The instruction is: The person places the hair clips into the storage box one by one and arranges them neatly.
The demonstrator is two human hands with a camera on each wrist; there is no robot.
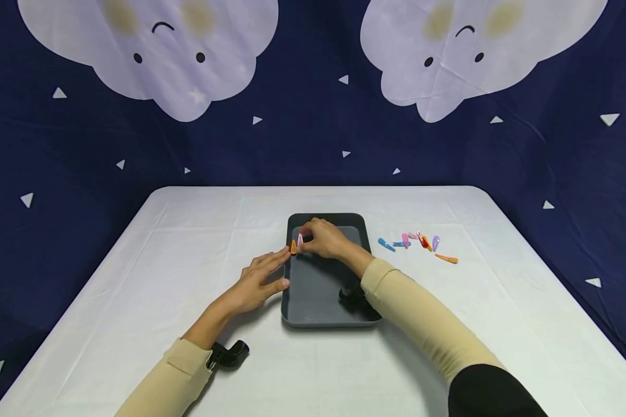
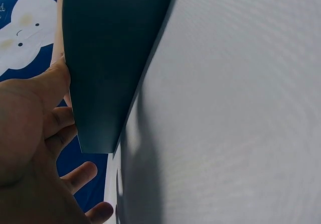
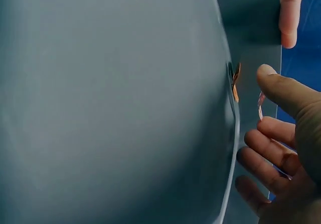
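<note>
A dark grey rectangular tray [image 1: 323,295] lies on the white table. My right hand [image 1: 320,238] reaches over its left side and pinches a pink snap hair clip [image 1: 300,238]; in the right wrist view that clip [image 3: 261,105] shows between thumb and forefinger. Just beside it, an orange hair clip [image 1: 293,248] stands against the tray's left inner wall, also visible as an orange sliver [image 3: 235,86] from the right wrist. At the tray's left outer wall, my left hand [image 1: 255,284] touches the rim with thumb and fingertips, its fingers spread and fairly straight.
Right of the tray lies a loose group of hair clips: blue [image 1: 386,245], pink [image 1: 405,240], red [image 1: 422,240], purple [image 1: 436,243] and orange [image 1: 446,259]. Dark blue cloth [image 1: 302,156] with white clouds hangs behind the table [image 1: 135,301].
</note>
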